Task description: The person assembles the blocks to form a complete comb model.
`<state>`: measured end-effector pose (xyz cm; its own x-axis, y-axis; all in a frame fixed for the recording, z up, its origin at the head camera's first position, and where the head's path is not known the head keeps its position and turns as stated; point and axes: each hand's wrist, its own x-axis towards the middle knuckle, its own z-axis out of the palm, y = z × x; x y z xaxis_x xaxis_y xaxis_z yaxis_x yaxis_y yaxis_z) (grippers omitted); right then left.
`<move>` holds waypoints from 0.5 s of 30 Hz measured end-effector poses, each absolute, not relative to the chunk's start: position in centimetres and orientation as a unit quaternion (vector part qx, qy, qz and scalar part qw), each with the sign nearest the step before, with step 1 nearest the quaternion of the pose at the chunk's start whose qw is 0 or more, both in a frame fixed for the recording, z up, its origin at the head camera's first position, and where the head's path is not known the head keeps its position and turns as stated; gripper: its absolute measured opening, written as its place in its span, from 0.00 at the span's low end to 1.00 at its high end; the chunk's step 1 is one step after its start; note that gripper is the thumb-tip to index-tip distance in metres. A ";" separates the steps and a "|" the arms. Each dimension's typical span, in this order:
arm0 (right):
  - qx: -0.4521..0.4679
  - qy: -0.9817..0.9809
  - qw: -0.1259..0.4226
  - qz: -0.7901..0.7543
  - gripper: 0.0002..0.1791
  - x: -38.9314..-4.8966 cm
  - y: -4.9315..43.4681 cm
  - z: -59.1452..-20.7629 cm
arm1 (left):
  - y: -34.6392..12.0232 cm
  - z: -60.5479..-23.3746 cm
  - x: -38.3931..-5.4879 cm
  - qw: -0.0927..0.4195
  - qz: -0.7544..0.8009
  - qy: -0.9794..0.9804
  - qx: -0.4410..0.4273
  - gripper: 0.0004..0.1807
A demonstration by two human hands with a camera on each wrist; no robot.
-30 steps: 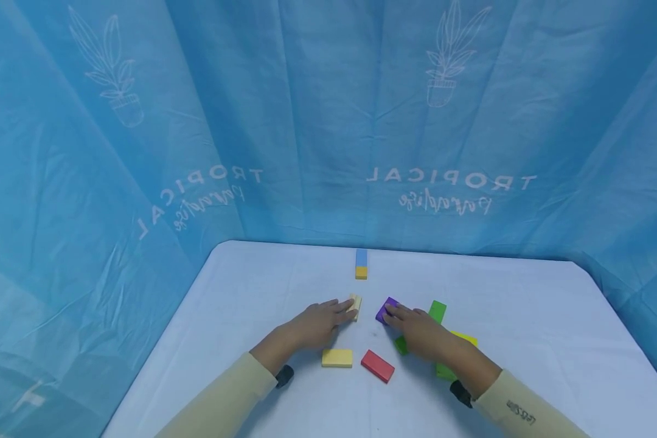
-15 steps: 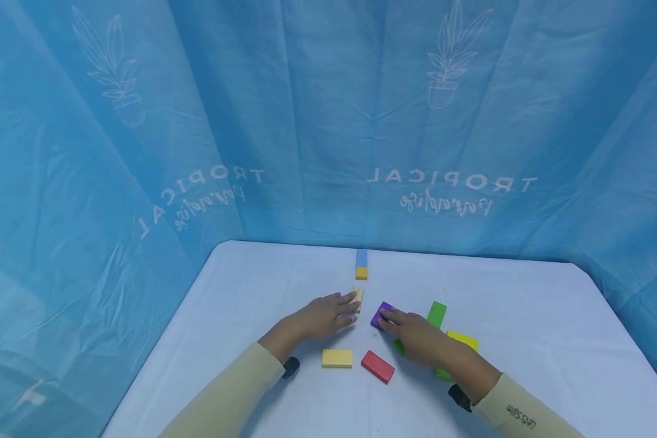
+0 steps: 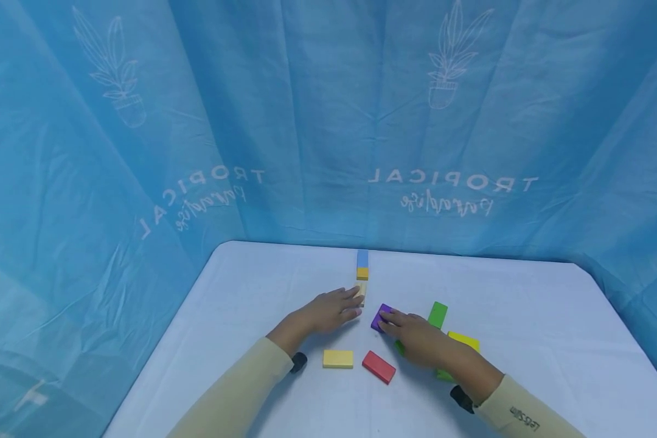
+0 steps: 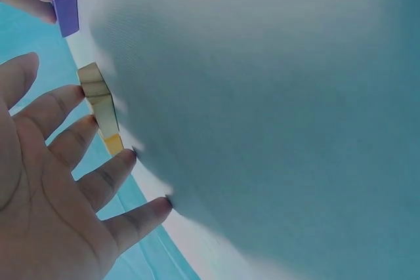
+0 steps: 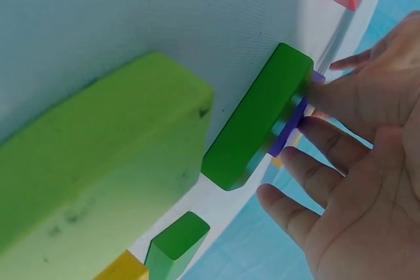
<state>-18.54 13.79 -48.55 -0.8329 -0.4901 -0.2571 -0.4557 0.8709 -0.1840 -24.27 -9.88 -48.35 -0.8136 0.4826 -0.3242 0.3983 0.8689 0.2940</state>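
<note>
My left hand [image 3: 331, 311] reaches forward with straight, spread fingers, their tips at the side of a pale wooden block [image 3: 363, 288]. In the left wrist view two fingertips touch this wooden block [image 4: 104, 106], whose far end lies right by the orange piece [image 4: 113, 143]. A blue block [image 3: 363, 258] sits in line behind the orange part [image 3: 363, 273]. My right hand [image 3: 418, 342] rests its fingertips on a purple block [image 3: 381, 310], partly covering it. In the right wrist view its fingers [image 5: 312, 168] are extended, and a dark green block [image 5: 259, 119] partly hides the purple one.
A pale yellow block [image 3: 337, 359] and a red block [image 3: 379, 367] lie nearer the body. Beneath and beyond the right forearm are a green block [image 3: 438, 313], a bright yellow block [image 3: 464, 340] and a light green block [image 3: 444, 375]. Blue curtain [image 3: 328, 121] surrounds the white table [image 3: 252, 280].
My left hand has slid the wooden block forward, closer to the orange and blue pieces. The purple block has shifted slightly left and toward the body with my right hand's fingers on it.
</note>
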 end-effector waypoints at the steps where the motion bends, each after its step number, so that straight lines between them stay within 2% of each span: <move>1: -0.249 0.956 0.147 -0.057 0.35 -18.5 13.8 -48.6 | -9.8 -48.4 -24.3 0.197 0.107 0.946 0.234 0.32; 15: -0.255 0.954 0.139 -0.074 0.33 -18.5 13.9 -48.6 | -8.9 -48.9 -24.7 0.181 0.100 0.952 0.225 0.32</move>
